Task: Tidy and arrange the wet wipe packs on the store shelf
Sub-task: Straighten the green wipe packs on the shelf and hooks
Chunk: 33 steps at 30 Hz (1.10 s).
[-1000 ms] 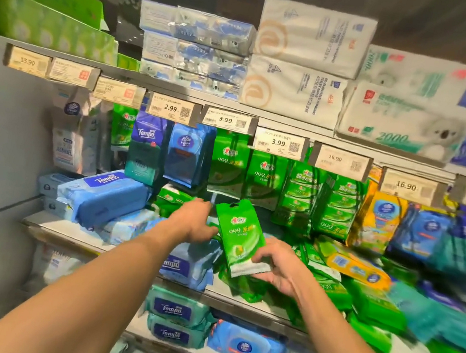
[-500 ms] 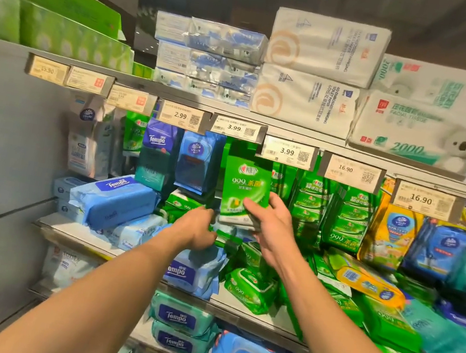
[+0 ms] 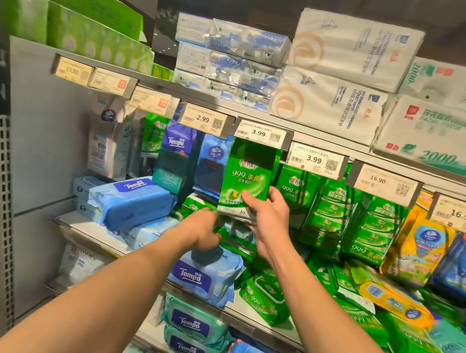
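Observation:
My right hand grips the lower edge of a green 999 wet wipe pack and holds it upright just under the 3.99 price tag, in front of the hanging green packs. My left hand reaches into the jumble of green packs lying on the shelf below; its fingers are hidden among them, so I cannot tell what they hold. A blue Tempo pack lies under my left wrist.
Large blue Tempo packs are stacked at the left of the shelf. Green multipacks and blue and yellow packs hang at the right. Loose green packs and a yellow pack lie disordered. Tissue bundles sit above.
My right hand has raised the green 999 pack from shelf level up to the hanging row under the 3.99 tag. My left hand has stayed low among the lying packs.

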{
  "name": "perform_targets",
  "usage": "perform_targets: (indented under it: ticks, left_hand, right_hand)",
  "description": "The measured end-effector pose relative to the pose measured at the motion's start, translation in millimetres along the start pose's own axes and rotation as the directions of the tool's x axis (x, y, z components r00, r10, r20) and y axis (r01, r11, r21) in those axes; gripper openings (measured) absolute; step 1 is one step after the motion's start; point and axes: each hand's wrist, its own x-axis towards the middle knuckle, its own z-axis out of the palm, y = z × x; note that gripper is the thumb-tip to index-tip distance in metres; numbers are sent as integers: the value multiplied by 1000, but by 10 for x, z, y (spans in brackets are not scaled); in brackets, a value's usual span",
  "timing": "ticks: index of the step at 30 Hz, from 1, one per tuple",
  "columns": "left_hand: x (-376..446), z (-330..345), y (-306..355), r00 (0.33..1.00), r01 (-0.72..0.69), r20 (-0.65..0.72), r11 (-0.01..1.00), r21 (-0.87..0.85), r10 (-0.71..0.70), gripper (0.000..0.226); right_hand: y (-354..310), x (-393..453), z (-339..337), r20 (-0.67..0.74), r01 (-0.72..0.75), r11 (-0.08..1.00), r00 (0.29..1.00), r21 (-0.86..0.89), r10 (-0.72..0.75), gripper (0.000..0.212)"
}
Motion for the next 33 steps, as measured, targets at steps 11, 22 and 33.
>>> perform_targets:
  ticks: [11, 22, 33]
  left_hand:
    - [99, 22, -26, 1000, -24, 17, 999, 34, 24, 42]
    - [281, 32, -38, 998, -51, 36, 997, 56, 49, 46]
    - [450, 345, 235, 973, -74, 226, 983, 168, 34, 83]
  right_hand:
    - [61, 219, 13, -200, -62, 990, 979, -124, 36, 92]
    - [-7, 577, -150, -341, -310, 706, 934, -636, 103, 76]
    - [584, 366, -744, -310, -576, 639, 816, -510, 487, 77]
